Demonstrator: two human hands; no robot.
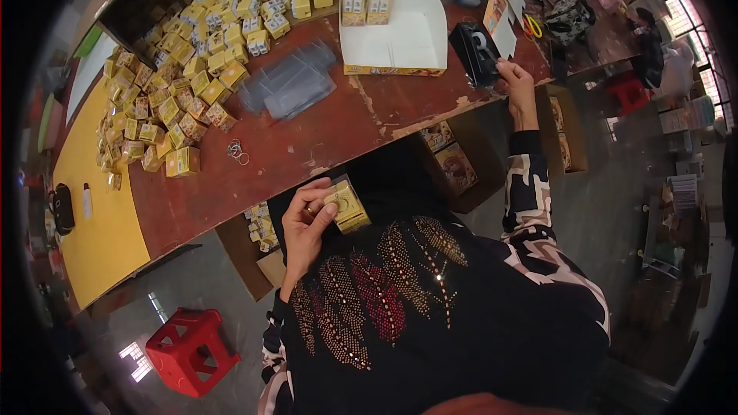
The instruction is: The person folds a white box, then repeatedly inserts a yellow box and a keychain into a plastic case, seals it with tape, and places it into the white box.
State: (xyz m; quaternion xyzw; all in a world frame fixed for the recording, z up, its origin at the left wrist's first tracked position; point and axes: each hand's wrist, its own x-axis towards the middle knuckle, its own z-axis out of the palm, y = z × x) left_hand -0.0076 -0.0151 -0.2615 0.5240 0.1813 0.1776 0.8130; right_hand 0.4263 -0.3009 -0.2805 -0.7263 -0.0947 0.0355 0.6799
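The left hand (304,232) grips one small yellow box (349,206) in its fingers, nearer the wearer than the white carton (411,34). Just right of the carton, the right hand (519,84) is at one black tape dispenser (468,58), grip unclear. The carton holds two yellow stacks (377,9).

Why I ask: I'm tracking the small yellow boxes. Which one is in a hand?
The yellow box in the left hand; that hand grips it, while the other boxes are unheld, many heaped on the table.

The left fingers (323,220) partly hide the yellow box (351,207).
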